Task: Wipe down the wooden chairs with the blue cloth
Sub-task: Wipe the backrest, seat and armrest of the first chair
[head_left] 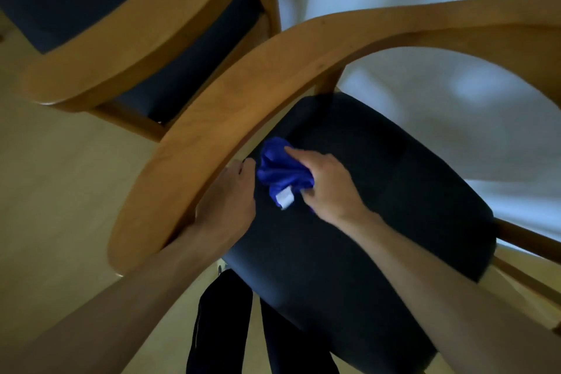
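At frame centre the right hand [329, 185] grips the bunched blue cloth [280, 171], white tag dangling, against the dark padded seat [379, 206] just under the curved wooden armrest [194, 143]. The left hand [229, 196] curls around that smooth, rounded rail. Best to steady the chair and draw the soft cloth along the grain.

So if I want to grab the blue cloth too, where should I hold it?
Probably the bunched upper end of the blue cloth, coming from above. It lies crumpled on the dark seat, with folds standing up to pinch. The right hand already grips its right side, and the left hand sits close on the left.
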The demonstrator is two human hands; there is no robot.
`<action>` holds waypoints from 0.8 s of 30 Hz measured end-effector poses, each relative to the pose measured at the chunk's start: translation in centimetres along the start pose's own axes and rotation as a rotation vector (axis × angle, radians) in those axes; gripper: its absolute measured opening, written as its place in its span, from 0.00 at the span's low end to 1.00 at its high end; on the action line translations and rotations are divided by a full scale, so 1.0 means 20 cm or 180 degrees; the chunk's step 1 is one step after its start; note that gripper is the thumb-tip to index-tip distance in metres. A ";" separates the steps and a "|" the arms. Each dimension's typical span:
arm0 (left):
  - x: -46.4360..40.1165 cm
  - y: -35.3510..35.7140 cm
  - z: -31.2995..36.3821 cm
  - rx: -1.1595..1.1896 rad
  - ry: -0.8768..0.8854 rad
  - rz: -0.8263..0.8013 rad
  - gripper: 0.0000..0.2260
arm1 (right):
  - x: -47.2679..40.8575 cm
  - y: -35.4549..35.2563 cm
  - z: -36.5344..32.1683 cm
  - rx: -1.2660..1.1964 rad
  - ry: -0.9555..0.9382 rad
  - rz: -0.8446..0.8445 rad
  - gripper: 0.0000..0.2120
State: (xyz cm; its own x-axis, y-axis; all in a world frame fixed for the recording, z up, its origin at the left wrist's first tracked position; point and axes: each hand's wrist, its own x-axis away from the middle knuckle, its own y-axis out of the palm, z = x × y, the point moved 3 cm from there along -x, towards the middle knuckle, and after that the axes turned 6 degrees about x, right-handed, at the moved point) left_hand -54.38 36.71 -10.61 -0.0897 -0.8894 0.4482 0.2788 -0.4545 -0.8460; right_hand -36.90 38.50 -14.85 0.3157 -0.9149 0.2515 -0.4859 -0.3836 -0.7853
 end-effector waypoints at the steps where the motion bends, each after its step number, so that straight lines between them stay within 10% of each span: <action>1: 0.01 0.01 -0.02 0.0134 -0.0094 -0.0044 0.17 | -0.06 -0.05 0.02 -0.0050 0.0037 0.0183 0.35; 9: 0.04 0.07 -0.11 0.1261 -0.0585 0.0054 0.26 | -0.35 -0.13 0.11 0.1057 0.1386 0.0937 0.26; 17: 0.03 0.07 -0.11 0.1232 -0.0553 0.0142 0.27 | -0.17 -0.03 -0.09 0.1164 -0.0616 -0.0233 0.30; 24: 0.04 0.07 -0.12 0.1153 -0.0551 0.0184 0.22 | -0.36 -0.15 0.14 0.0863 0.1293 0.0755 0.30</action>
State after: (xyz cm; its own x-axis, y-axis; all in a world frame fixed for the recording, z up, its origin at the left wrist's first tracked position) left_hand -56.43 35.23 -12.16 0.0898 -0.8775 0.4712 0.6003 -0.3298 -0.7286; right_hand -35.47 46.52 -15.84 -0.1437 -0.9680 0.2057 -0.2609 -0.1635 -0.9514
